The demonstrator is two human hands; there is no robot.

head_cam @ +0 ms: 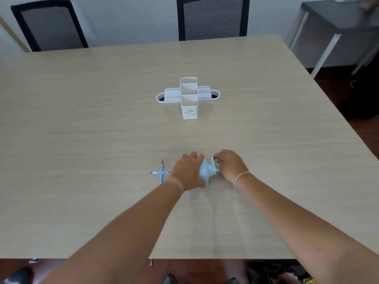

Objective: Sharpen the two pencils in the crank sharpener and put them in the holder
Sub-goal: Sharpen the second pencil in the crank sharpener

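On the far left, a black mesh-backed chair (50, 25) stands beyond the light wood-grain table (82, 119). Nearer, two light blue pencils lie crossed on the tabletop: the upright pencil (161, 172) points away with a dark sharpened tip, and the crosswise pencil (156, 172) runs under or over it, which I cannot tell, its right end hidden behind the left hand (187, 173). Small white markings show on the crosswise one, too blurred to read. The left hand is clamped over the body of the pale blue crank sharpener (206, 172), fingers wrapped around its far side, hiding most of it. The white pencil holder (189, 99), a tall divided box flanked by low side trays, stands well apart toward the table's middle, empty; dark print on its front is illegible. A second chair (212, 18) sits behind it. The right hand (230, 165), a pale band at its wrist, pinches the sharpener's crank handle. A grey side table (336, 31) stands at far right.
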